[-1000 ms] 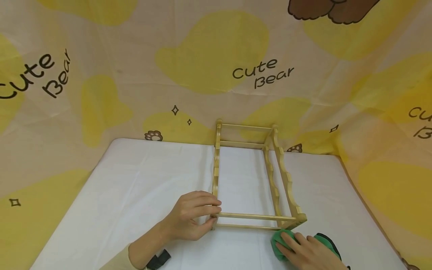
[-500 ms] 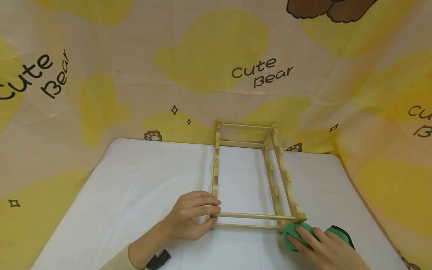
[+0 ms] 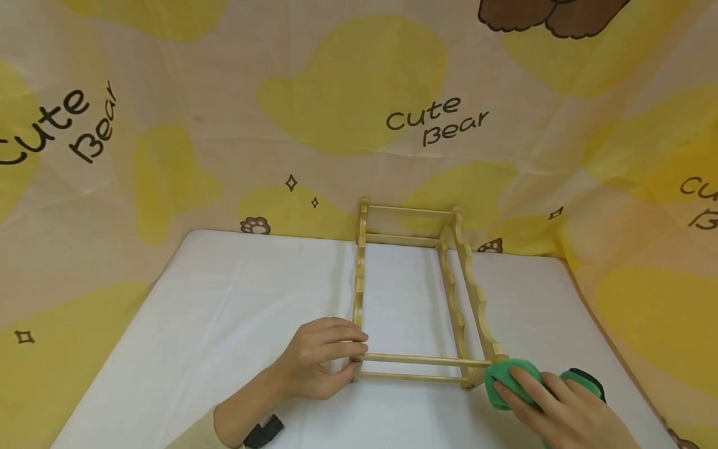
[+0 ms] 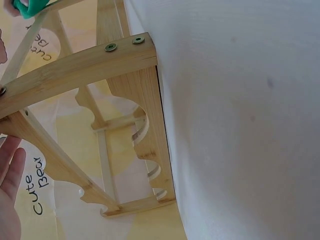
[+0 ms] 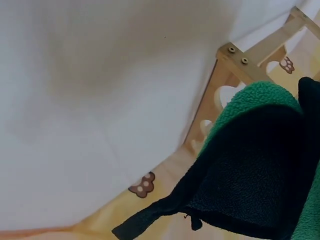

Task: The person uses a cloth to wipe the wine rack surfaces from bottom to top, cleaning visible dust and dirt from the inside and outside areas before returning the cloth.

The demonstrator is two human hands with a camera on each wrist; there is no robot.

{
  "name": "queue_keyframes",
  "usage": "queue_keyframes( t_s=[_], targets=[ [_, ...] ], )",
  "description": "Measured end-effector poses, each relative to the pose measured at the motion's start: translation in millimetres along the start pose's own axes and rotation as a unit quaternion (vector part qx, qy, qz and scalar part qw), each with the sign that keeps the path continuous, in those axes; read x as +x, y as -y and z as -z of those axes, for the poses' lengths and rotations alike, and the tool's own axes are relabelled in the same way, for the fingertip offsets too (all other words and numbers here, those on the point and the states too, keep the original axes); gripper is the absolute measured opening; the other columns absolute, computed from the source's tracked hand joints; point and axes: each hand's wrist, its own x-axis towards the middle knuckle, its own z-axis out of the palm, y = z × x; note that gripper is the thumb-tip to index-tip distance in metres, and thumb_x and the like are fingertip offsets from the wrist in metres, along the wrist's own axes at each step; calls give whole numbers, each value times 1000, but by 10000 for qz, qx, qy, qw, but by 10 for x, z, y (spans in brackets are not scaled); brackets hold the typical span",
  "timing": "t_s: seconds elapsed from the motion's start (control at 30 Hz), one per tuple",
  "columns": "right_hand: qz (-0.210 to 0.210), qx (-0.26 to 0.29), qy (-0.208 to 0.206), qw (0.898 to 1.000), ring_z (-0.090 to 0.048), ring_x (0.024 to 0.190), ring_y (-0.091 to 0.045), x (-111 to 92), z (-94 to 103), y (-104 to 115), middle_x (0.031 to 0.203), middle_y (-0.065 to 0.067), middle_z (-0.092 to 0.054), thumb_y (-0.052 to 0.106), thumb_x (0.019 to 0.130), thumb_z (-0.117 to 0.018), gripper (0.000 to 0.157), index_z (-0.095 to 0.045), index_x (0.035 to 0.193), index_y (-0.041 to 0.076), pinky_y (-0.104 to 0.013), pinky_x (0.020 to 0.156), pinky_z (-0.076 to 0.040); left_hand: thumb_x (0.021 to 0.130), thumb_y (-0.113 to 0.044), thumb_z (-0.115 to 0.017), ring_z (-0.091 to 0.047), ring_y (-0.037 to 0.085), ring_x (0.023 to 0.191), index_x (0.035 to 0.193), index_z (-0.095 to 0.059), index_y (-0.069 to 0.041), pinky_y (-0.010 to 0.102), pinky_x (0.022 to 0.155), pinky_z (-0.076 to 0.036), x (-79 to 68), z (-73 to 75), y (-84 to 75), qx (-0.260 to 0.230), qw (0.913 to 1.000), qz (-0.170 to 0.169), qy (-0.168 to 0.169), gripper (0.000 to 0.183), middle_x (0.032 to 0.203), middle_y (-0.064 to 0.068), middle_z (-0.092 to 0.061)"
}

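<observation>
A light wooden rack (image 3: 478, 302) with scalloped rails and crossbars stands on the white-covered table. At its near left corner, my left hand (image 3: 320, 358) holds the frame between thumb and fingers. My right hand (image 3: 566, 408) grips a green cloth (image 3: 513, 381) with dark edging and presses it to the near right corner, which it partly covers. Metal screw heads show on the end piece of the rack (image 4: 75, 75) in the left wrist view. Close up in the right wrist view, the cloth (image 5: 262, 94) and its black loop hide much of the rack.
The white tabletop (image 3: 269, 280) reaches back to a yellow and beige printed fabric backdrop (image 3: 336, 81), which also lines both sides. The rack's far end stands close to that backdrop. A small black object (image 3: 263, 431) lies by my left forearm.
My right hand has moved the green cloth rightward and slightly up, from under the near crossbar's end onto the near right corner. The left hand and the rack have stayed put.
</observation>
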Motion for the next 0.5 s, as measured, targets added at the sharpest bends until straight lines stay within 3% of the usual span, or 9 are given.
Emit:
queue_keyframes(
  t_s=[0.07, 0.13, 0.23, 0.5],
  targets=[
    [-20, 17, -4, 10000, -56, 79, -25, 15, 1, 3, 127, -13, -68, 86, 92, -39, 93, -46, 159, 21, -28, 55, -46, 88, -7, -66, -74, 23, 88, 97, -78, -5, 31, 82, -63, -2, 0, -1, -1, 10000, 9, -4, 15, 97, 10, -77],
    [-36, 81, -51, 9999, -55, 79, -25, 30, -7, 11, 127, -13, -68, 86, 92, -39, 89, -62, 144, 17, -29, 56, -45, 89, -7, -66, -74, 23, 88, 97, -78, -5, 31, 82, -63, -6, 0, -3, -3, 10000, 17, -7, 15, 97, 10, -77],
    [-112, 162, -31, 9998, -55, 81, -24, 56, -21, 31, 126, -13, -69, 86, 91, -39, 88, -70, 129, 13, -29, 58, -46, 89, -7, -66, -75, 23, 88, 97, -78, -5, 31, 82, -63, -11, -2, -3, -6, 10000, 32, -4, 15, 98, 10, -77],
    [-60, 303, -228, 9993, -52, 80, -24, 163, -120, 75, 128, -15, -66, 86, 93, -36, 91, -67, 130, 9, -26, 57, -42, 88, -6, -66, -74, 23, 88, 98, -78, -5, 31, 82, -63, -8, 0, 0, 11, 10000, 5, 11, 15, 99, 10, -77]
  ],
)
